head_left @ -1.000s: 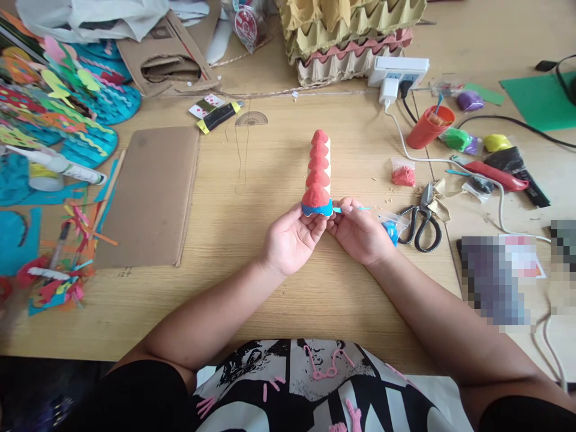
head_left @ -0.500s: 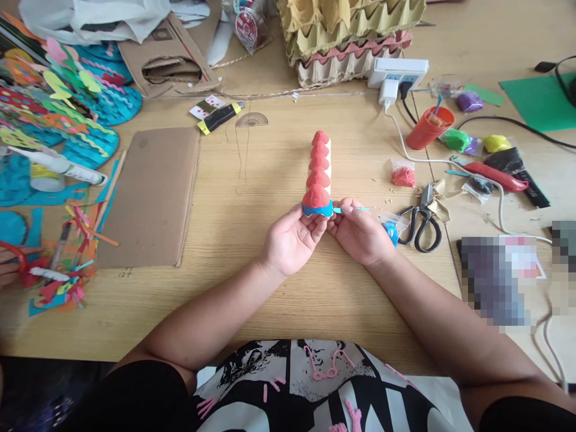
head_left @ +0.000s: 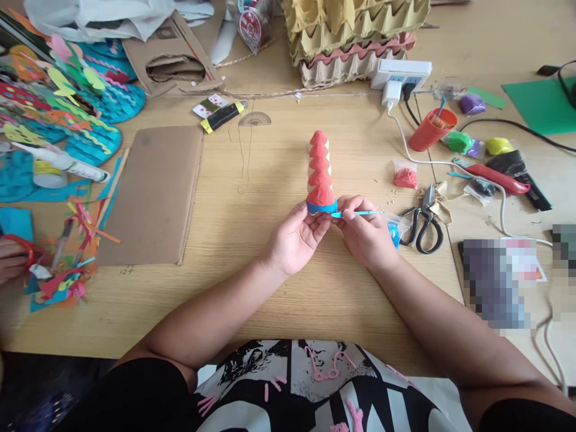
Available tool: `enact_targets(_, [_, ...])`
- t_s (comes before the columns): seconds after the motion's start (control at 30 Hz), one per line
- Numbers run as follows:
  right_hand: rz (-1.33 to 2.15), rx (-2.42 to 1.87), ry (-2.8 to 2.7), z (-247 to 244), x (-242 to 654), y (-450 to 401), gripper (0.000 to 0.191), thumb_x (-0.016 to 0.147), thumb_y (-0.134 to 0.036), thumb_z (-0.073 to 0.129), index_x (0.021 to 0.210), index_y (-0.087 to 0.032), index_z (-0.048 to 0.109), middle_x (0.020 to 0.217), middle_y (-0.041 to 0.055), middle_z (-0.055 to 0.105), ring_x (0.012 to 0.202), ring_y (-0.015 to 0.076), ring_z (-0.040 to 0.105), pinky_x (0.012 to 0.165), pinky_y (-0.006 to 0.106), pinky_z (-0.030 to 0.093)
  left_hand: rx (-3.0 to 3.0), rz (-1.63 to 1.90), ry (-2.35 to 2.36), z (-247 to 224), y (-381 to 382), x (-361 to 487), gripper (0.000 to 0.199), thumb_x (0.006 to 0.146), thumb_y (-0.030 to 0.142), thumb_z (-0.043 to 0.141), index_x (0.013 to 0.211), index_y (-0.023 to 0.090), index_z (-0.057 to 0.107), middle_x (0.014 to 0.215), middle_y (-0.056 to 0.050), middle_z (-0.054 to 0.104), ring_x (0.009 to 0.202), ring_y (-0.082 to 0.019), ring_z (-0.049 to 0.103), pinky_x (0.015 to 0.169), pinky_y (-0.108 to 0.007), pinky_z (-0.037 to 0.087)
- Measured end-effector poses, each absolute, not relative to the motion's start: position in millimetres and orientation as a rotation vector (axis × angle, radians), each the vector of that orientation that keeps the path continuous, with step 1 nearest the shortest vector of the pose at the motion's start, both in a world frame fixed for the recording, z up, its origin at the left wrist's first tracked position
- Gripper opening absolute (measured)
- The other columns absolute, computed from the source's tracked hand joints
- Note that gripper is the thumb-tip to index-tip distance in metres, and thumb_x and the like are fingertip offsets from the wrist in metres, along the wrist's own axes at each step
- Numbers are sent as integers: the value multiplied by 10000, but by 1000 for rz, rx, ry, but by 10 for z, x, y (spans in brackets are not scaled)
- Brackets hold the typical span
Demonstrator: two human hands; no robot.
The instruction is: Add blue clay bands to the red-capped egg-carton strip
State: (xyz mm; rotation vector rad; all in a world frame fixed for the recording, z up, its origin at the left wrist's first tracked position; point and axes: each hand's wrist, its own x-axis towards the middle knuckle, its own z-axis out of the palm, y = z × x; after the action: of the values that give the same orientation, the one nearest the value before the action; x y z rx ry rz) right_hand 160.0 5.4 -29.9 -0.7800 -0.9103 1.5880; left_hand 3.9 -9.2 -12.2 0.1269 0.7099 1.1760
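My left hand [head_left: 294, 240] is closed round the near end of a strip of egg carton [head_left: 320, 170], a row of bumps covered in red clay with pale edges. A blue clay band [head_left: 322, 207] runs along its near end. Between the thumb and fingers of my right hand [head_left: 366, 237] is a thin light-blue modelling tool [head_left: 360, 213], its flat tip at the right end of the blue band. Right beside that hand lies a small bag of blue clay [head_left: 394, 234].
Scissors [head_left: 425, 222], a bag of red clay [head_left: 405, 175] and an orange cup [head_left: 432, 129] are on the right. Stacked egg trays [head_left: 351, 66] and a power strip [head_left: 402, 73] stand behind. A cardboard sheet [head_left: 150, 195] lies left; at far left another person's hand [head_left: 11, 258] holds red scissors.
The tool in my right hand has turned slightly and its tip now lies lower against the blue band. The carton strip has tilted a little. At left, the other person's red scissors have shifted.
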Motion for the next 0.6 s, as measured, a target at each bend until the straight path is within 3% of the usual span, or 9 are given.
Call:
enact_targets(0.13, [1598, -755, -903, -324, 1601, 49, 246, 810, -409, 906, 790, -278, 699, 914, -8, 672, 851, 162, 587, 839, 326, 503, 159, 1169, 719, -137, -87, 38, 237, 1069, 223, 533, 1024, 161, 758, 1012, -43, 807, 898, -90, 764, 872, -188, 620])
enact_targets(0.6, [1639, -789, -805, -292, 1609, 72, 327, 761, -404, 935, 752, -266, 639, 807, -33, 700, 753, 136, 603, 794, 318, 546, 189, 1134, 698, -124, -96, 31, 285, 1081, 230, 503, 1018, 148, 769, 1035, -60, 816, 874, -92, 763, 825, -179, 631])
